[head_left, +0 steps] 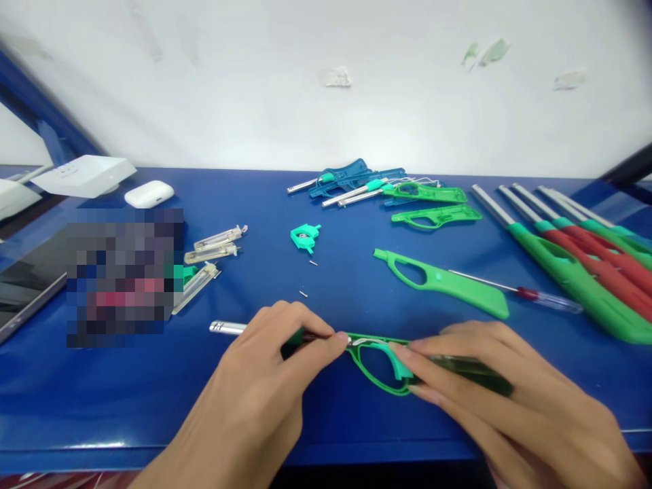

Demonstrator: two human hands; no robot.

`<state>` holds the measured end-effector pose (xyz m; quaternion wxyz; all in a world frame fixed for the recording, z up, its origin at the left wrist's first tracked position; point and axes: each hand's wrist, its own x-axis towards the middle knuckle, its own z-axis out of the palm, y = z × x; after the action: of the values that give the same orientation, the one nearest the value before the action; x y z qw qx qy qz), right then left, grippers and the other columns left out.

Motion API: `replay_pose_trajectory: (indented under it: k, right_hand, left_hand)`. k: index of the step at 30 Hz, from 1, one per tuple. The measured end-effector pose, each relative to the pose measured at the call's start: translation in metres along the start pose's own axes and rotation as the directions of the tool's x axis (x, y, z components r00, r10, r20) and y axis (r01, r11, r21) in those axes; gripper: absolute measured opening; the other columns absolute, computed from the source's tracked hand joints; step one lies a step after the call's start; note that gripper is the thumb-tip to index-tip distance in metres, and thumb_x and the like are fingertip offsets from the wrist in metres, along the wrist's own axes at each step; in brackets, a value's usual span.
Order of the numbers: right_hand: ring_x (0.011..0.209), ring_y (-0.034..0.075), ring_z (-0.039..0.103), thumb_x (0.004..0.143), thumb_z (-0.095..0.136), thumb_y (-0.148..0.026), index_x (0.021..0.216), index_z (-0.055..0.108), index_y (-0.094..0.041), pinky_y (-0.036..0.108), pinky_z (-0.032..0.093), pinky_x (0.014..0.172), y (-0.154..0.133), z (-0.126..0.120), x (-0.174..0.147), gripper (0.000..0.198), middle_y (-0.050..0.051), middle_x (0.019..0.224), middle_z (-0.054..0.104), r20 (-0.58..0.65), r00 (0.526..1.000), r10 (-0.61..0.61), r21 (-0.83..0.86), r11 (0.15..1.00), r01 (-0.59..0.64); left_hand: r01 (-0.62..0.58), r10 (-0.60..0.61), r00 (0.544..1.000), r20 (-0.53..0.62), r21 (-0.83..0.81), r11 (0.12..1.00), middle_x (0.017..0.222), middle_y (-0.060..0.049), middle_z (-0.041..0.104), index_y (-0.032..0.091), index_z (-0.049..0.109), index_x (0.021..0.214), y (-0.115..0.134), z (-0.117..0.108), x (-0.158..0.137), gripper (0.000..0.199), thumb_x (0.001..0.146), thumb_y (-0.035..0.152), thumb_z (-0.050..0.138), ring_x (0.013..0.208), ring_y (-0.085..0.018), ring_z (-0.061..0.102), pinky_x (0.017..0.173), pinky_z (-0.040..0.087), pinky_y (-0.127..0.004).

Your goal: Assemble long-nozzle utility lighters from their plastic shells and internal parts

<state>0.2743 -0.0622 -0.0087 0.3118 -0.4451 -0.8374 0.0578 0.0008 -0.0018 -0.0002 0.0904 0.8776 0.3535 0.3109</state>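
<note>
Low over the blue tabletop, both hands hold an opened green long-nosed lighter [377, 385]. My left hand [275, 380] pinches it at the neck, thumb and forefinger together; its metal tube [227, 328] sticks out to the left. With closed fingers, my right hand [499, 394] grips the handle beside the teal trigger [401, 362], which sits in the finger loop. A white wire [370, 341] runs along the upper edge between the fingertips. Part of the handle lies hidden under the right fingers. Behind it rest a loose green shell half [443, 284] and a screwdriver [545, 299].
Whole green and red lighters [575, 272] lie at the right, with opened blue and green ones [367, 183] at the back. Clear fuel tanks [198, 285], a teal part [304, 238] and small screws [303, 294] lie left of centre. A white case [149, 194] is farther left.
</note>
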Motion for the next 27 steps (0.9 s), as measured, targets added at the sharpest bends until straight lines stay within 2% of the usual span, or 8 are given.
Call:
replay_pose_trajectory:
  k: [4, 7, 10, 14, 17, 20, 24, 27]
  right_hand:
    - [0.106, 0.02, 0.068, 0.099, 0.06, -0.005, 0.139, 0.069, -0.03, 0.03, 0.061, 0.085, -0.001, -0.002, 0.0, 0.048, 0.003, 0.117, 0.074, -0.004, 1.0, -0.001, -0.023, 1.0, 0.001]
    - [0.1, 0.018, 0.068, 0.099, 0.062, -0.005, 0.138, 0.069, -0.029, 0.028, 0.062, 0.082, -0.001, -0.002, 0.003, 0.046, 0.003, 0.113, 0.075, -0.014, 1.0, -0.019, -0.02, 1.0, 0.019]
    - [0.102, 0.019, 0.067, 0.1, 0.061, -0.004, 0.136, 0.07, -0.028, 0.03, 0.061, 0.083, -0.003, -0.002, 0.006, 0.045, 0.004, 0.112, 0.075, -0.017, 1.0, 0.008, -0.005, 1.0, -0.008]
    - [0.106, 0.018, 0.065, 0.101, 0.06, -0.004, 0.137, 0.07, -0.026, 0.028, 0.06, 0.087, -0.002, 0.0, 0.006, 0.044, 0.004, 0.114, 0.074, -0.019, 1.0, -0.014, -0.017, 1.0, 0.013]
    - [0.106, 0.019, 0.066, 0.101, 0.062, -0.008, 0.139, 0.069, -0.026, 0.028, 0.061, 0.086, 0.001, 0.001, 0.003, 0.042, 0.005, 0.116, 0.074, -0.02, 0.999, -0.033, -0.018, 0.999, 0.033]
    - [0.109, 0.02, 0.067, 0.102, 0.063, -0.012, 0.139, 0.069, -0.027, 0.03, 0.062, 0.088, 0.002, 0.001, 0.001, 0.04, 0.005, 0.12, 0.073, -0.009, 1.0, 0.007, -0.021, 1.0, -0.008]
    - [0.111, 0.018, 0.069, 0.104, 0.065, -0.018, 0.142, 0.066, -0.029, 0.027, 0.059, 0.093, -0.001, 0.0, 0.001, 0.04, 0.002, 0.121, 0.073, -0.01, 0.999, 0.049, -0.082, 0.995, -0.05]
    - [0.112, 0.018, 0.071, 0.103, 0.069, -0.024, 0.144, 0.063, -0.031, 0.027, 0.059, 0.094, -0.004, -0.003, 0.001, 0.042, 0.002, 0.127, 0.071, -0.046, 0.995, 0.086, -0.098, 0.991, -0.09]
  left_hand:
    - [0.005, -0.006, 1.0, -0.024, -0.07, 0.998, 0.103, -0.002, 0.071, 0.02, 0.075, 0.113, 0.0, 0.001, 0.003, 0.046, 0.097, -0.011, 0.045, 0.085, -0.009, 0.067, 0.074, 0.054, -0.021]
    - [0.066, -0.067, 0.998, -0.003, -0.118, 0.991, 0.103, 0.0, 0.07, 0.023, 0.076, 0.112, -0.001, 0.001, 0.002, 0.048, 0.097, -0.011, 0.045, 0.087, -0.008, 0.068, 0.074, 0.054, -0.018]
    - [0.082, -0.082, 0.997, 0.0, -0.103, 0.991, 0.104, 0.0, 0.071, 0.023, 0.075, 0.114, -0.003, 0.002, 0.001, 0.044, 0.098, -0.007, 0.049, 0.087, -0.009, 0.071, 0.072, 0.055, -0.018]
    - [0.052, -0.054, 0.998, -0.029, -0.056, 0.997, 0.111, -0.003, 0.074, 0.022, 0.072, 0.127, -0.006, 0.003, -0.001, 0.041, 0.1, -0.003, 0.054, 0.09, -0.011, 0.074, 0.075, 0.057, -0.021]
    - [0.011, -0.012, 1.0, -0.013, -0.017, 1.0, 0.118, -0.005, 0.072, 0.022, 0.07, 0.128, -0.004, 0.003, -0.003, 0.044, 0.099, -0.005, 0.052, 0.097, -0.015, 0.071, 0.078, 0.058, -0.026]
    - [-0.028, 0.028, 1.0, 0.01, 0.027, 0.999, 0.118, -0.008, 0.069, 0.019, 0.067, 0.131, 0.0, 0.003, -0.005, 0.044, 0.099, -0.006, 0.051, 0.1, -0.019, 0.067, 0.084, 0.057, -0.034]
    - [-0.046, 0.045, 0.999, 0.024, 0.051, 0.998, 0.116, -0.01, 0.067, 0.017, 0.065, 0.136, 0.001, 0.005, -0.009, 0.042, 0.1, -0.001, 0.055, 0.102, -0.023, 0.063, 0.083, 0.056, -0.039]
    - [-0.054, 0.051, 0.998, 0.038, 0.096, 0.994, 0.134, -0.014, 0.062, 0.017, 0.063, 0.141, 0.0, 0.005, -0.013, 0.045, 0.101, 0.0, 0.055, 0.117, -0.026, 0.062, 0.093, 0.056, -0.043]
